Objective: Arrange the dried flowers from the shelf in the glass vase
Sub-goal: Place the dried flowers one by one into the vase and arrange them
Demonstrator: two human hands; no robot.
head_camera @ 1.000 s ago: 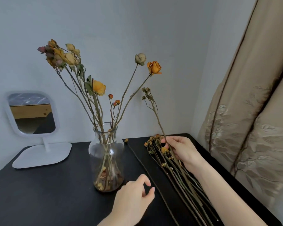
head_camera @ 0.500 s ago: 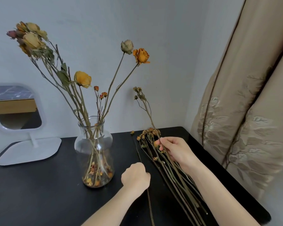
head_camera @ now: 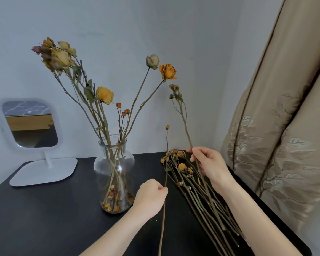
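Right, we're partway through: several roses already stand in the glass vase on the black shelf. Our left hand pinches a thin single stem upright just beside the vase. Our right hand curls round a branching stem, raised over the pile. Plenty of stems there are not yet placed.

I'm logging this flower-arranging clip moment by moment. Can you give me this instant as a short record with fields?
left hand: pinches a thin single-bud stem, beside the vase
right hand: holds a branched stem, tilted up over the pile
glass vase: upright on the black table, several dried flowers in it
pile: loose dried flowers lying on the table, right of the vase
surroundings: white mirror at left, beige curtain at right
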